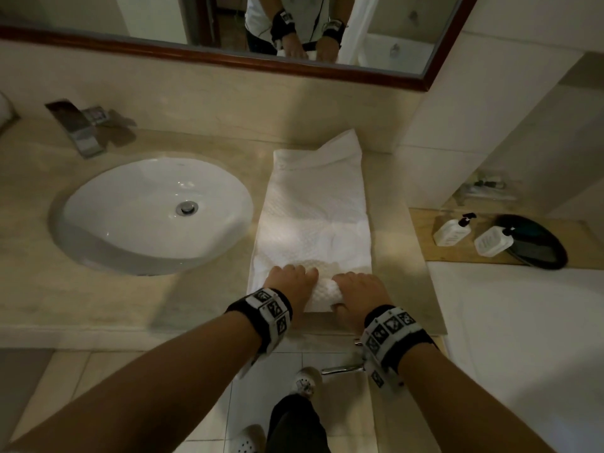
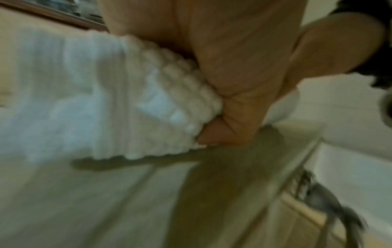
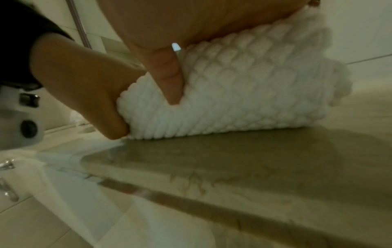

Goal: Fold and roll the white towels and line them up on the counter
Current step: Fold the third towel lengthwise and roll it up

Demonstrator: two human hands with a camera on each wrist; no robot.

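Note:
A white waffle-textured towel (image 1: 313, 210) lies folded into a long strip on the beige counter (image 1: 209, 289), running away from me to the right of the sink. Its near end is rolled into a short thick roll (image 3: 244, 94). My left hand (image 1: 287, 282) grips the roll's left part, thumb tucked under it (image 2: 214, 134). My right hand (image 1: 356, 289) grips the right part, thumb pressing into the roll's front (image 3: 169, 80). The fingers of both hands curl over the top of the roll.
An oval white sink (image 1: 153, 210) with a chrome tap (image 1: 78, 129) sits to the left. On the right, two white pump bottles (image 1: 454, 230) and a dark oval tray (image 1: 536, 243) stand on a lower shelf. A mirror (image 1: 228, 31) hangs behind.

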